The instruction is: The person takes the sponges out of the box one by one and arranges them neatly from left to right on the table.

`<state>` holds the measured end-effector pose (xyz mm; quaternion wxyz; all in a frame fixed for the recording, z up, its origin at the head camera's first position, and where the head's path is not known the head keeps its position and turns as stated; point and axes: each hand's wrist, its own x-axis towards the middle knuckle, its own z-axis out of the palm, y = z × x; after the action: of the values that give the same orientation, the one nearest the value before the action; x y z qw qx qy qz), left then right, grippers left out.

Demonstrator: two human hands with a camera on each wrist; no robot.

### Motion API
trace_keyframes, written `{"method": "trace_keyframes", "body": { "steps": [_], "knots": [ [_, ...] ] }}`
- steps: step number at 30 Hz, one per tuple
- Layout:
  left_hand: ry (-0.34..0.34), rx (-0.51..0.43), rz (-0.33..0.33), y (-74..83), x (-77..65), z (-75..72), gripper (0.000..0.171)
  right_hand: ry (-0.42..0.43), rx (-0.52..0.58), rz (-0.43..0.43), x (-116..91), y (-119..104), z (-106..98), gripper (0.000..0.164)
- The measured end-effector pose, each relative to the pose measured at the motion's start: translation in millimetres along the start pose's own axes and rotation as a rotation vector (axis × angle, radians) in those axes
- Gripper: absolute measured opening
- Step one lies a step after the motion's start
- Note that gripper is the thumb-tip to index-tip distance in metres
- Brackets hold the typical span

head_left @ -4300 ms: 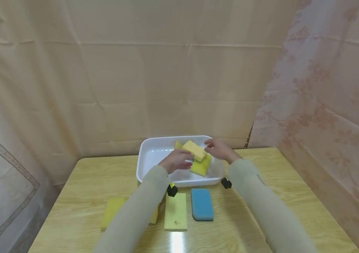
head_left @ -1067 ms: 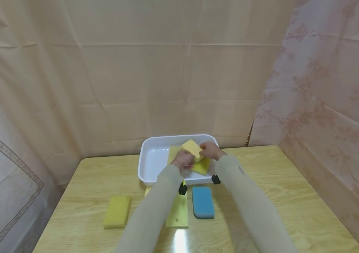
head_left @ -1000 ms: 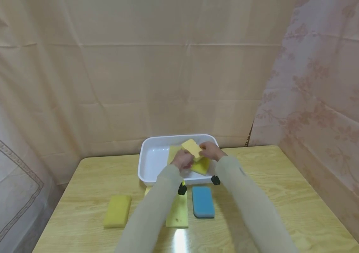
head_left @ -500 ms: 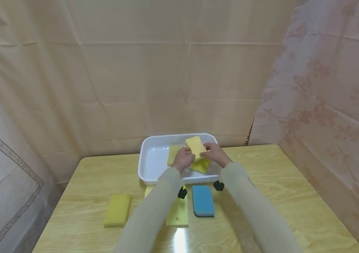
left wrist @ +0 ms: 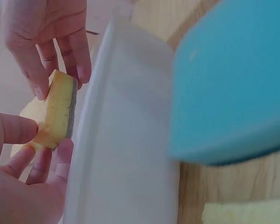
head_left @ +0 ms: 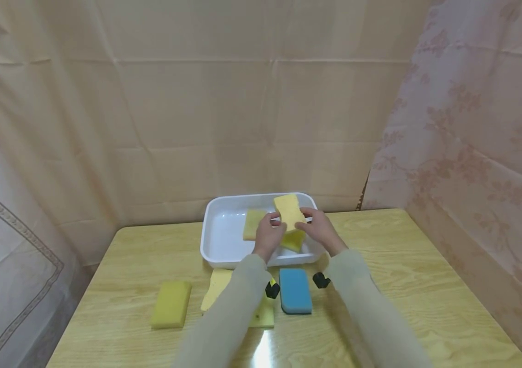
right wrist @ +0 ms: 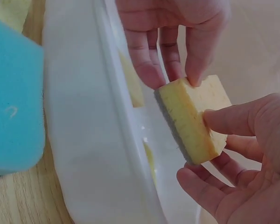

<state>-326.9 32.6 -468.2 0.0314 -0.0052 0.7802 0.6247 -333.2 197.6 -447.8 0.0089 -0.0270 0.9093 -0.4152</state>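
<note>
Two hands [head_left: 270, 236] [head_left: 321, 229]; sponge [head_left: 289, 212] less slanted now

long cream sleeves [head_left: 229, 313], plain — small black angular pieces [head_left: 272, 290], one by each cuff [head_left: 255, 266]

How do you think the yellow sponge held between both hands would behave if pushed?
The yellow sponge would probably squash, being thick foam; its thin grey backing may feel stiffer. Its flat, blocky shape makes rolling unlikely.

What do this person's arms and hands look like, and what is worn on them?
The left sleeve and right sleeve are long and pale cream. The left hand and right hand wear no gloves. A small, angular black piece shows near each wrist.
</note>
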Motion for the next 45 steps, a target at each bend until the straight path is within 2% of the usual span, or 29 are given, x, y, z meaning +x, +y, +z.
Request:
{"method": "trace_keyframes", "body": {
  "steps": [2, 6, 14, 26, 31, 37, 41, 45],
  "knots": [
    [0.008, -0.008, 0.027, 0.0, -2.9, 2.1, 0.041, 0.008, 0.002, 0.018, -5.4, -2.0, -2.2, 0.056],
    [0.014, -0.020, 0.080, -2.0, -7.7, 5.1, 0.041, 0.044, -0.008, 0.000, -17.1, -4.0, -3.3, 0.054],
    [-0.005, -0.031, 0.146, -6.3, -25.1, 13.8, 0.038, 0.148, 0.008, -0.051, -44.8, -2.1, -1.7, 0.051],
    [-0.026, -0.022, 0.240, -5.5, -51.7, 19.5, 0.038, 0.222, 0.032, -0.105, -79.8, 1.7, -2.6, 0.049],
    [-0.021, -0.014, 0.257, -10.5, -61.4, 19.3, 0.036, 0.232, 0.063, -0.073, -90.9, 5.4, 2.7, 0.051],
    [0.014, -0.035, 0.284, -13.8, -74.2, 24.6, 0.035, 0.258, 0.095, -0.030, -101.8, 7.2, 6.5, 0.052],
    [0.016, -0.008, 0.301, -14.3, -84.3, 26.7, 0.035, 0.270, 0.116, 0.003, -111.9, 5.7, 7.7, 0.052],
    [0.024, 0.015, 0.304, -14.1, -93.6, 27.3, 0.035, 0.274, 0.103, -0.011, -120.0, 3.1, 8.2, 0.051]
  ]
}}
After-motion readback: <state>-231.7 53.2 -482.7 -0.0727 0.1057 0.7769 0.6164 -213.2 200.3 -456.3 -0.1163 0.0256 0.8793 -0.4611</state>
